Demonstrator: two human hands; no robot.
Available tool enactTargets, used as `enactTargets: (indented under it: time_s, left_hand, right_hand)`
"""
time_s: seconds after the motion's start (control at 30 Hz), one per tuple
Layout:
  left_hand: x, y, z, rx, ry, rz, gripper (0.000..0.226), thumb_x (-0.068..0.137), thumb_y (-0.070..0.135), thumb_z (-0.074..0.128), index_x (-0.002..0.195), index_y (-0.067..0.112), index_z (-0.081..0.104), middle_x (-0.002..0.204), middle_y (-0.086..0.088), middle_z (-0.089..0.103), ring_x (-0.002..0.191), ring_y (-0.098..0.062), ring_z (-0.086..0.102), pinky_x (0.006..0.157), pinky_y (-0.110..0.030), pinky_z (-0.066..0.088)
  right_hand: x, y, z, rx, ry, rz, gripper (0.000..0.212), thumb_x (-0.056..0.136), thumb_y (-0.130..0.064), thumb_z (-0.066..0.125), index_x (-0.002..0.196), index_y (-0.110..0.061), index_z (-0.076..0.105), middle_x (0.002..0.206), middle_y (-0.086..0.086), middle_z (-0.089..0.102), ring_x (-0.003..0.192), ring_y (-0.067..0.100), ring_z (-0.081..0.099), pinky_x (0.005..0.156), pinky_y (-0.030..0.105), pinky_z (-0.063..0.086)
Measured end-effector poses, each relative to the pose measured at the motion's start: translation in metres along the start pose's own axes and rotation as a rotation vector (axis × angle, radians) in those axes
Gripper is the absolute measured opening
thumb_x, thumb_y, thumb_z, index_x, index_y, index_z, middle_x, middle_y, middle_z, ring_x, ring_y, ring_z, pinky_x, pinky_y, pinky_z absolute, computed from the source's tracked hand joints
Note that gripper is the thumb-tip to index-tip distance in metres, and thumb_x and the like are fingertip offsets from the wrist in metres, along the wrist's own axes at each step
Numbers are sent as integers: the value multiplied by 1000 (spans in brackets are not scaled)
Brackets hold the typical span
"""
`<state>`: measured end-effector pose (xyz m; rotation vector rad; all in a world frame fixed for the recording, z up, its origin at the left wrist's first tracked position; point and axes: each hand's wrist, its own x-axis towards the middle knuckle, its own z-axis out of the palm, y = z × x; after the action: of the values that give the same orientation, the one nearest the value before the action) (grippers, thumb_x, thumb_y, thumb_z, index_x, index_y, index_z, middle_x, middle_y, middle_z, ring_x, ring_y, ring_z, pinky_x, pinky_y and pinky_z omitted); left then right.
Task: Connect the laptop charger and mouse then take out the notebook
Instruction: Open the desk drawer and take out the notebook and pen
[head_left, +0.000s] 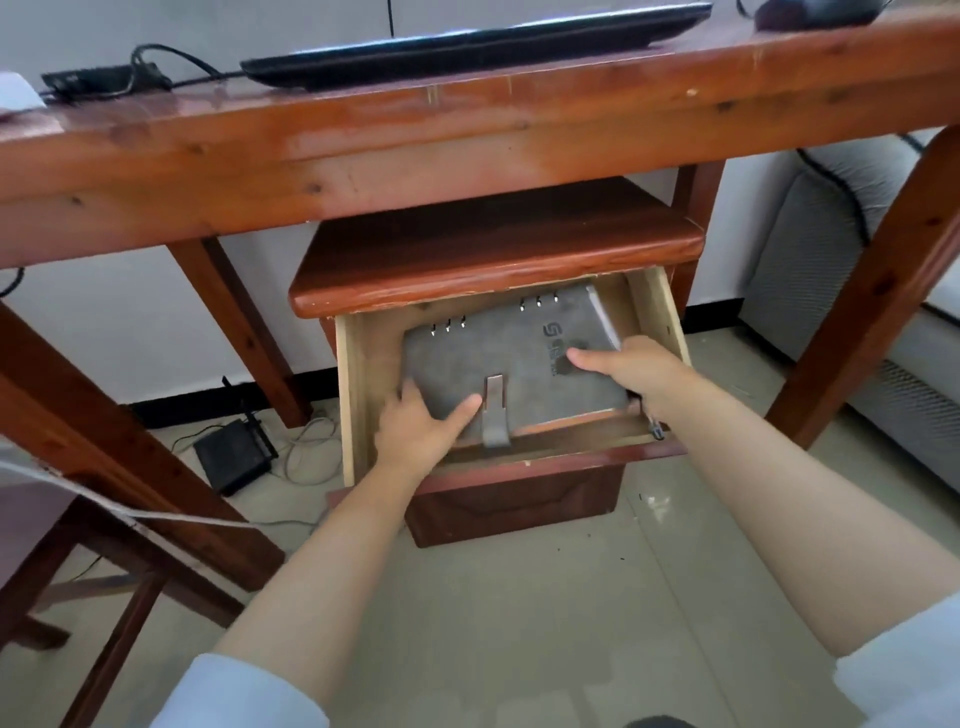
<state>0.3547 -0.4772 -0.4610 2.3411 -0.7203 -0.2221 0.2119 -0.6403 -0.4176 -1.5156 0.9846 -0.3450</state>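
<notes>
A grey ring-bound notebook (498, 353) with a strap clasp lies tilted in the open drawer (349, 395) of a small wooden cabinet under the desk. My left hand (423, 426) grips its near left corner, thumb on the cover. Along the notebook's right edge my right hand (631, 366) holds it, thumb on top. Up on the desk lie the black laptop (467, 49), a black charger brick (98, 78) with its cable at the left, and a dark mouse (810, 11) at the right.
The wooden desk (415, 150) spans the top, with legs at the left and right. A black router (234, 457) and loose cables lie on the tiled floor at the left. A grey sofa (852, 249) stands at the right. A wooden chair (78, 561) is at the lower left.
</notes>
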Motion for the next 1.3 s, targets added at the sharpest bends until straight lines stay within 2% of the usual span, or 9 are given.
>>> enactTargets:
  time_s: [0.1, 0.23, 0.33, 0.5, 0.6, 0.83, 1.03, 1.17, 1.3]
  left_hand:
    - [-15, -3, -23, 183, 38, 391, 71, 81, 45, 63, 138, 9, 38, 147, -13, 40, 137, -26, 33, 114, -42, 26]
    - [-43, 4, -50, 600, -72, 826, 59, 75, 27, 75, 122, -2, 55, 120, -22, 64, 107, -35, 63, 87, -45, 55]
    - [-66, 11, -62, 688, 55, 973, 50, 53, 2, 87, 97, -12, 67, 94, -27, 73, 80, -37, 73, 57, -45, 60]
    - [-90, 21, -89, 781, 191, 1112, 23, 73, -4, 64, 94, -8, 70, 96, -24, 74, 87, -33, 72, 68, -42, 60]
    - [-83, 37, -106, 825, 285, 1091, 32, 77, 1, 43, 90, -8, 71, 93, -24, 74, 84, -33, 73, 66, -42, 60]
    - [-54, 62, -99, 955, 254, 989, 33, 54, -12, 74, 86, -14, 69, 86, -30, 73, 74, -40, 72, 54, -46, 59]
    - [-16, 63, -86, 951, 193, 665, 48, 93, -4, 39, 138, -9, 25, 147, -29, 30, 137, -37, 31, 114, -43, 27]
    - [-11, 63, -85, 925, 190, 649, 48, 94, 1, 39, 140, -4, 24, 149, -25, 28, 139, -35, 28, 115, -42, 25]
    - [-11, 64, -90, 958, 200, 620, 45, 97, 6, 36, 139, -5, 25, 144, -27, 36, 133, -39, 37, 108, -46, 35]
  right_hand:
    - [-15, -8, -5, 40, 17, 71, 20, 78, -29, 71, 77, -14, 57, 82, 1, 60, 63, 15, 53, 30, 12, 36]
    - [-34, -11, -11, 105, -41, 173, 23, 82, -26, 67, 69, -14, 52, 67, 1, 49, 39, 10, 38, 24, 8, 17]
    - [-54, -7, -14, 121, -81, 132, 23, 84, -25, 65, 67, -15, 54, 55, -1, 48, 23, 4, 34, 24, 9, 15]
    - [-76, -11, -19, 204, -156, -40, 16, 82, -25, 66, 72, -14, 61, 54, -3, 64, 48, 10, 55, 47, 22, 37]
    - [-75, -33, -14, 280, -118, -100, 15, 81, -28, 67, 75, -15, 62, 68, 0, 66, 63, 15, 59, 63, 29, 42]
    - [-60, -6, -25, 167, 242, -106, 29, 93, -37, 45, 88, -10, 54, 63, 3, 53, 44, 14, 45, 28, 9, 32]
    - [-81, 93, -3, -668, 439, -699, 25, 82, 0, 53, 58, -6, 53, 56, 16, 56, 59, 33, 59, 53, 31, 35]
    - [-81, 129, 18, -938, 606, -854, 23, 76, -17, 55, 80, -4, 73, 72, 17, 69, 84, 30, 58, 79, 38, 46]
    - [-78, 149, 34, -1014, 455, -746, 50, 64, -11, 81, 111, -6, 66, 104, 32, 66, 105, 53, 58, 81, 69, 42]
